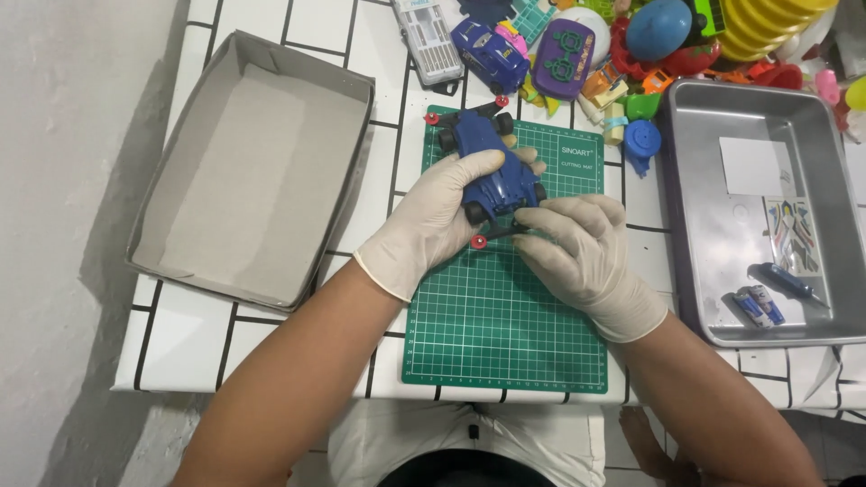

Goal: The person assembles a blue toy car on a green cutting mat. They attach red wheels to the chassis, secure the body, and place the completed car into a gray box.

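A blue toy race car (492,162) with black wheels and small red rollers lies on a green cutting mat (505,316). My left hand (433,221), in a white glove, wraps around the car's body from the left. My right hand (582,252), also gloved, pinches the car's black rear bumper next to a red roller (479,242).
An empty grey cardboard box (248,171) sits to the left on the white tiled table. A metal tray (767,207) at right holds a sticker sheet, a small screwdriver and two batteries. A heap of colourful toys (631,45) crowds the far edge, including another blue car (490,50).
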